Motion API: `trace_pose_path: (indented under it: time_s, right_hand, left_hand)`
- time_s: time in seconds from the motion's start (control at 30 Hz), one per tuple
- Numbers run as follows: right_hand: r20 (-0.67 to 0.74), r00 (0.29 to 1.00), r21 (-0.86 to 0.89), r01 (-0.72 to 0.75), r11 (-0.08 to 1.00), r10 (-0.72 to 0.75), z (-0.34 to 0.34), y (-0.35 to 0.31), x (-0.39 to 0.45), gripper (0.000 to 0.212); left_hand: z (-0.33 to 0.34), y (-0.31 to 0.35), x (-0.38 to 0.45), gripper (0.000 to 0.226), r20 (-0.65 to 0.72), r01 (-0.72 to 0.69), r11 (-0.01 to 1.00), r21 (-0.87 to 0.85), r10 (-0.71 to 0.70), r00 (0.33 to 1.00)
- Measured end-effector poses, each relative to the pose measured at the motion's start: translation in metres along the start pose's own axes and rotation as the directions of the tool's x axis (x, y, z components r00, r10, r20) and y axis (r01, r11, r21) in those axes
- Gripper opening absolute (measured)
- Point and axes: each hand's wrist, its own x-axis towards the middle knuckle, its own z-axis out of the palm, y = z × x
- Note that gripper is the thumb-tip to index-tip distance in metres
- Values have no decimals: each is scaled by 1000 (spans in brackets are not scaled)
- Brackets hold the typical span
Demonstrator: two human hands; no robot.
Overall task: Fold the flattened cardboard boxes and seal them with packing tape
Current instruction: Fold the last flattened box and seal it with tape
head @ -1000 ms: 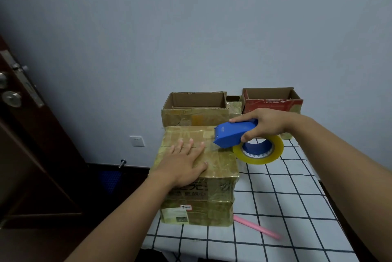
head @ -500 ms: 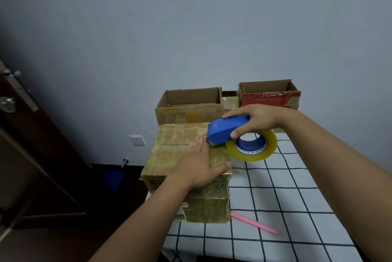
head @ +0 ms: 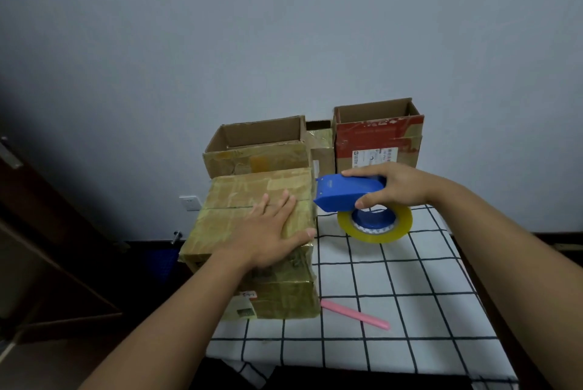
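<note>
Surroundings: a counter covered in a white cloth with a black grid stands against a pale wall. At its far edge are two open-topped boxes, a brown open box on the left and a red-printed open box on the right, with a narrow piece of cardboard between them. A pink strip lies flat on the cloth, just beside the near right corner of the closed box. A dark wooden door fills the left margin, and a wall socket shows below counter level.

Task object: the closed cardboard box, its surfaces glossy with tape, sits on the left part of the counter, directly in front of the brown open box and overhanging the counter's left edge.

Your left hand rests palm-down on the box top, fingers straight and slightly spread, thumb at the right upper edge.

Your right hand grips the blue tape dispenser, fingers curled over its top and thumb beneath. The dispenser's nose meets the box's upper right edge. Its yellowish tape roll hangs above the cloth, to the right of the box and in front of the red-printed box.
</note>
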Motion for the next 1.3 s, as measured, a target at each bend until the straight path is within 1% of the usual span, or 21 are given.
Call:
trace_pose_path:
  time_s: [0.07, 0.1, 0.17, 0.23, 0.3, 0.33, 0.4, 0.47, 0.6, 0.67, 0.83, 0.97, 1.07, 1.13, 1.23, 1.3]
  right_hand:
    - [-7, 1000, 11, 0, 1000, 0, 8, 7, -1, 66]
    - [-13, 1000, 16, 5, 1000, -5, 12, 10, -1, 67]
    - [-18, 1000, 25, 2, 1000, -1, 20, 15, -2, 71]
    - [-14, 1000, 28, -12, 1000, 13, 27, 21, 1, 83]
    - [-9, 999, 47, -32, 998, 33, 34, 27, 4, 91]
    - [-7, 999, 69, -38, 997, 38, 37, 29, 5, 90]
    - [-8, 1000, 116, -18, 993, 19, 42, 33, 7, 78]
    - [-5, 1000, 164, 12, 986, -12, 44, 35, 7, 69]
    - [-30, 999, 266, 31, 964, -24, 47, 46, 0, 69]
    - [-42, 999, 276, 31, 961, -20, 47, 50, -3, 70]
    - [-18, 999, 203, -46, 978, 51, 40, 63, -17, 76]
    - [1, 994, 118, -111, 987, 112, 29, 75, -33, 73]
    - [6, 994, 27, -113, 993, 113, 27, 67, -34, 73]
    - [21, 993, -71, -111, 991, 113, 28, 58, -25, 77]
    - [62, 991, -206, -106, 973, 121, 29, 42, -7, 83]
    - [101, 986, -250, -101, 963, 130, 28, 31, 4, 82]
  left_hand:
    - [-4, 5, 1, 101, 36, 24, 1000, 9, -25, 999]
    - [-6, 8, 2, 103, 37, 36, 999, 14, -37, 999]
    - [-7, 13, 6, 96, 10, 43, 999, 19, -43, 999]
    - [-4, 17, 8, 87, -42, 0, 999, 51, 2, 999]
    - [1, 20, 7, 82, -105, -79, 996, 47, 84, 991]
    - [3, 20, 6, 80, -116, -104, 994, 18, 106, 988]
    - [5, 18, 7, 79, -107, -112, 993, -39, 107, 988]
    - [6, 16, 10, 79, -86, -107, 993, -49, 103, 991]
    - [6, 13, 14, 81, -32, -103, 994, -37, 102, 994]
    - [6, 14, 14, 83, -21, -100, 994, -42, 99, 995]
    - [4, 15, 14, 83, -27, -85, 996, -33, 84, 996]
    - [6, 16, 15, 74, -38, -81, 996, -26, 80, 996]
    - [7, 17, 15, 66, -37, -86, 996, -16, 86, 996]
    - [7, 17, 15, 64, -40, -84, 996, -21, 84, 996]
    - [7, 18, 13, 68, -49, -83, 996, -37, 81, 996]
    - [7, 18, 14, 72, -58, -82, 996, -39, 80, 995]
